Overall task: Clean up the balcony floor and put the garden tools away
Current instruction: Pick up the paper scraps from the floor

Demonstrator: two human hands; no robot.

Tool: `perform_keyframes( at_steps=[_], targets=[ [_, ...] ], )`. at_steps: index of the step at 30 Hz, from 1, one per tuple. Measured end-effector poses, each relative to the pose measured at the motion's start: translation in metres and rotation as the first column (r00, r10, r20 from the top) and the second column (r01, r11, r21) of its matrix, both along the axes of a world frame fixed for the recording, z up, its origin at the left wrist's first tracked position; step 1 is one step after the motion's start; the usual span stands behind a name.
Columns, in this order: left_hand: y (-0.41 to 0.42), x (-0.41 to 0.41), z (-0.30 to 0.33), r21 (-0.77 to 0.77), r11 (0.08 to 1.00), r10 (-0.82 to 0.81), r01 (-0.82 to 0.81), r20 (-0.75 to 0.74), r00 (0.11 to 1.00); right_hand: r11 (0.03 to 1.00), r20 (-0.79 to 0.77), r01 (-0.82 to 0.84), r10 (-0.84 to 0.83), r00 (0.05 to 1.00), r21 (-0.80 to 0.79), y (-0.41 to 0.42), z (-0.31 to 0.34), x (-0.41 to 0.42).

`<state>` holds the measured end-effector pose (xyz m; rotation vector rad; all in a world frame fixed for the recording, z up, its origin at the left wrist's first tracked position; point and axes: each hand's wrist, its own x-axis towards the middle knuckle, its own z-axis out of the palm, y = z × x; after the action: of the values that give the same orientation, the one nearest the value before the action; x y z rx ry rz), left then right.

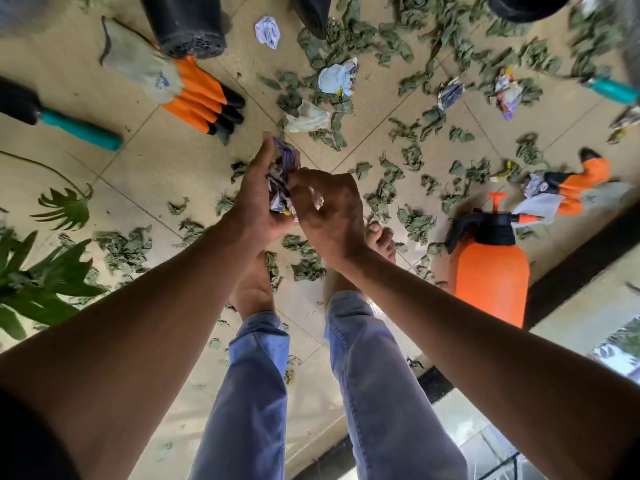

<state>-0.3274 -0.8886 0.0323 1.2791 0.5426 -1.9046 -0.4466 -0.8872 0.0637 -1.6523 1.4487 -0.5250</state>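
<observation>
Both forearms reach forward; left hand (pixel 254 199) and right hand (pixel 329 209) together clutch crumpled wrappers (pixel 282 181).

Bare tile floor (pixel 104 174) lies open to the left of the hands, hemmed by the glove (pixel 166 74), the teal-handled tool (pixel 65 124) and the black pot (pixel 187 26), while dry leaves (pixel 381 46) and crumpled wrappers (pixel 337 77) crowd ahead and the orange sprayer (pixel 488 268) blocks the right.
</observation>
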Motion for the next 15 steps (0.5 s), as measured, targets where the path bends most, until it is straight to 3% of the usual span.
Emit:
perform_keyframes(
  at_steps=[7, 11, 15],
  targets=[
    [-0.004, 0.006, -0.01, 0.056, 0.997, -0.054, 0.049, 0.087, 0.995, 0.942, 0.089, 0.117, -0.152, 0.984, 0.314, -0.008, -0.012, 0.006],
    [-0.005, 0.007, -0.02, 0.187, 0.982, -0.017, -0.009, 0.137, 0.99, 0.942, -0.254, 0.286, -0.238, 0.937, 0.173, -0.049, -0.029, 0.008],
    [-0.002, 0.007, -0.022, 0.172, 0.985, -0.033, 0.02, 0.074, 0.997, 0.993, -0.468, 0.06, -0.005, 0.884, 0.103, -0.089, -0.071, 0.009]
  ],
)
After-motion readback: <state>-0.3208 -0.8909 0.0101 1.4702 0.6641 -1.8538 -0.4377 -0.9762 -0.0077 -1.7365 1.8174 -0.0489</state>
